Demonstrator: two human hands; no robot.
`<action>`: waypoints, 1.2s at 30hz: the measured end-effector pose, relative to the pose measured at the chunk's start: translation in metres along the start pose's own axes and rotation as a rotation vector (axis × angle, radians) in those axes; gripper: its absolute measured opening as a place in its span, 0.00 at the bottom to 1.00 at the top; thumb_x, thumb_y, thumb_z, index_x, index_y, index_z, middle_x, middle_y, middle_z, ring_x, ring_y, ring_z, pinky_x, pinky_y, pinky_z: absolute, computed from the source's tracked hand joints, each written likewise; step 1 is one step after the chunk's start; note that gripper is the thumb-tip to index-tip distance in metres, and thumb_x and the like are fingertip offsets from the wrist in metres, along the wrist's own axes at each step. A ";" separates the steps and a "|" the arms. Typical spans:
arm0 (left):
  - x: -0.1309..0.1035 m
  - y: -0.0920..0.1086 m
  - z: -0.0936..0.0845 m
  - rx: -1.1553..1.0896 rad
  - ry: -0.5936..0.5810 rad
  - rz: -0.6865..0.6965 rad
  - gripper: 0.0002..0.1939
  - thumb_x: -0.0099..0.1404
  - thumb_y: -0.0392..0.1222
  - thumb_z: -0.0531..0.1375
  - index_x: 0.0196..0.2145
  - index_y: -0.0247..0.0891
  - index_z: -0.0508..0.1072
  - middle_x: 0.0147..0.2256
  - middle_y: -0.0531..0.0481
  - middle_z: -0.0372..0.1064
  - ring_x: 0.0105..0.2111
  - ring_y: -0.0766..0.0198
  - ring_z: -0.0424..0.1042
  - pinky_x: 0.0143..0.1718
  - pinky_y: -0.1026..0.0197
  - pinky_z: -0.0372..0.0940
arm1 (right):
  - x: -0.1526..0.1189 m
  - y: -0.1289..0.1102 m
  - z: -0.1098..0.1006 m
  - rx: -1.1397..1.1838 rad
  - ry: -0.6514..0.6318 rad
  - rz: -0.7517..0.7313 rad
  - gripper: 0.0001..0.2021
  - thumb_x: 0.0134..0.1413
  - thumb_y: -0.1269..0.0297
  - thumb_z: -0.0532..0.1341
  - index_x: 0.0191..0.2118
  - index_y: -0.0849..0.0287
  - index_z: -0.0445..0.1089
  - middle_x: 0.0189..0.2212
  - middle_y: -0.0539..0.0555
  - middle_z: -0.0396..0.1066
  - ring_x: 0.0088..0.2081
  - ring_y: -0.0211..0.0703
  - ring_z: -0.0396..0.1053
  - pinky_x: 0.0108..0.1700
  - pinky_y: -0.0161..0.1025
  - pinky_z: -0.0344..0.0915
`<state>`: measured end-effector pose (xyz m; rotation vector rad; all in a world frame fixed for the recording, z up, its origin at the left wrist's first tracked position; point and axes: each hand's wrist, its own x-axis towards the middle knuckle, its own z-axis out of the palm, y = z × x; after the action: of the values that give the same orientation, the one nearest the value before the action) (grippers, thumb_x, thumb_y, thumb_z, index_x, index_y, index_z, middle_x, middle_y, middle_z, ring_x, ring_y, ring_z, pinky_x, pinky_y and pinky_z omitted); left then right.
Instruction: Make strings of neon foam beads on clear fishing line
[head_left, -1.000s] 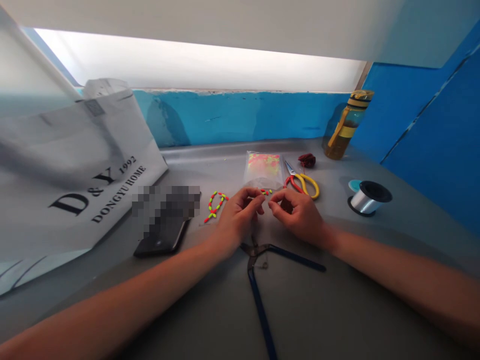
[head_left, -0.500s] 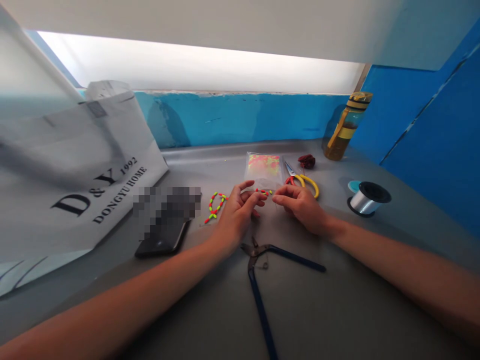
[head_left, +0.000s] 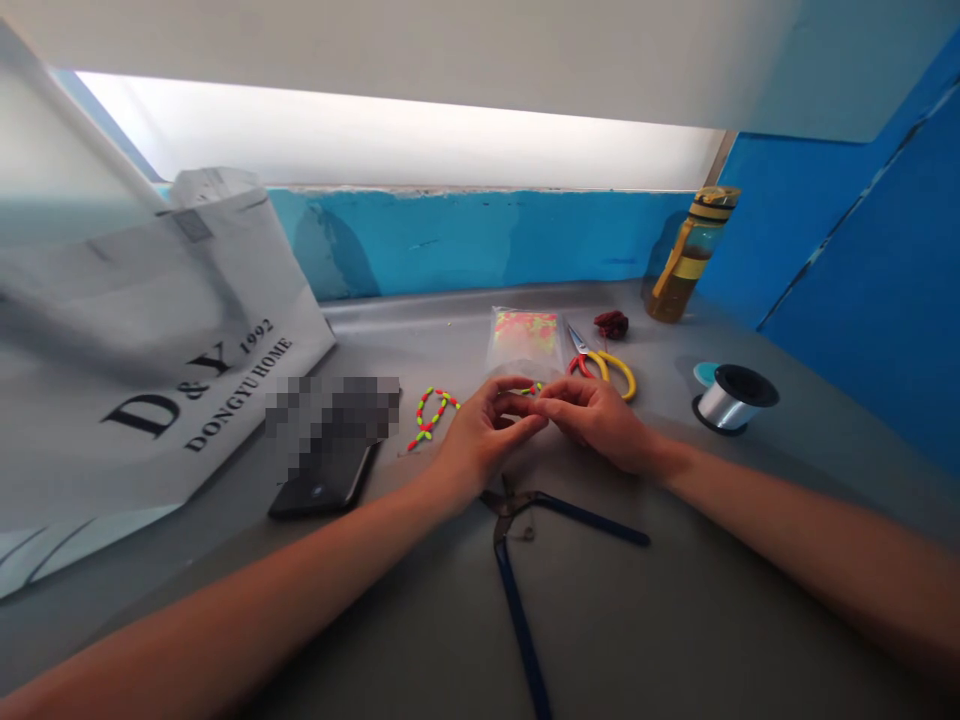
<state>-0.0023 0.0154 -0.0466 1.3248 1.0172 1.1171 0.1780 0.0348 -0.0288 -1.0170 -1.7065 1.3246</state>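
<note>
A string of red and yellow-green beads [head_left: 421, 412] lies in a loop on the table, left of my left hand [head_left: 487, 430]. The strand passes behind that hand, and a few beads show again above its fingertips. My left fingers are curled, thumb and fingers closing around the strand's other end. Right beside them, my right hand [head_left: 604, 420] pinches at the end of the strand, its fingertips touching the left ones. The thin thread between the fingertips is too fine to make out. Below the hands lie dark-handled pliers [head_left: 514, 510], jaws toward my left hand.
Behind my hands are a clear bag of beads [head_left: 525, 335], scissors with red and yellow handles [head_left: 600, 365] and a dark red bundle [head_left: 611, 324]. A wire spool [head_left: 731, 400] and bottle [head_left: 690, 255] stand right; a phone [head_left: 322, 490] and white bag [head_left: 225, 350] are left.
My left hand has shifted slightly right, its thumb now extended to meet the right fingertips. The gap between the hands has closed, and fewer beads show between them.
</note>
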 end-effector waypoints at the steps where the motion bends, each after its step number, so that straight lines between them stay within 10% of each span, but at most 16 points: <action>1: 0.000 0.000 0.000 0.013 0.000 0.000 0.24 0.56 0.46 0.69 0.48 0.39 0.69 0.35 0.48 0.76 0.34 0.62 0.75 0.32 0.63 0.65 | 0.000 0.000 0.000 0.005 -0.010 0.007 0.10 0.54 0.58 0.64 0.32 0.60 0.73 0.18 0.44 0.59 0.21 0.32 0.53 0.23 0.34 0.49; 36: -0.001 0.007 -0.001 0.235 -0.072 -0.023 0.13 0.61 0.51 0.63 0.36 0.39 0.80 0.32 0.48 0.77 0.28 0.64 0.68 0.29 0.63 0.59 | 0.004 0.004 -0.004 0.080 -0.107 0.085 0.10 0.60 0.57 0.60 0.37 0.58 0.64 0.18 0.43 0.62 0.19 0.31 0.54 0.21 0.31 0.47</action>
<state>-0.0038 0.0147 -0.0392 1.5252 1.1332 0.9467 0.1802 0.0404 -0.0318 -0.9983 -1.6898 1.5135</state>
